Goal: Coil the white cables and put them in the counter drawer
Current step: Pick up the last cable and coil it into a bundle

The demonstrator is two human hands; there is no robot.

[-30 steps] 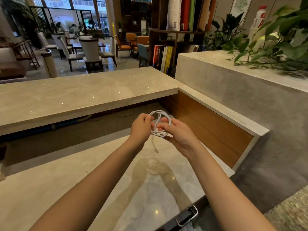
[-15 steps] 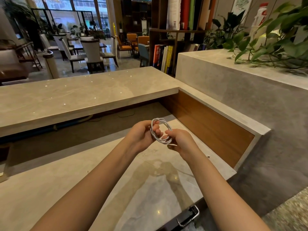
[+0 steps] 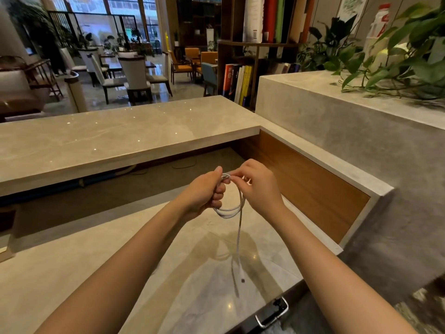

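Note:
A thin white cable [image 3: 231,209] is wound into a small coil held above the marble counter [image 3: 144,273]. My left hand [image 3: 204,192] grips the coil's left side in a closed fist. My right hand [image 3: 258,185] pinches the top of the coil with thumb and fingers. One loose end hangs straight down from the coil, and its plug [image 3: 242,280] dangles just over the counter. The drawer front with a metal handle [image 3: 273,314] shows at the counter's near edge, shut as far as I can tell.
A raised marble ledge [image 3: 108,138] runs across behind the lower counter, with a wood-lined side wall [image 3: 305,186] on the right. A grey planter block [image 3: 337,131] with leafy plants stands at right. Bookshelf, chairs and tables fill the room beyond.
The coil has partly come loose: a long end now hangs down to the counter. My right hand has shifted from the coil's lower right to pinch its top.

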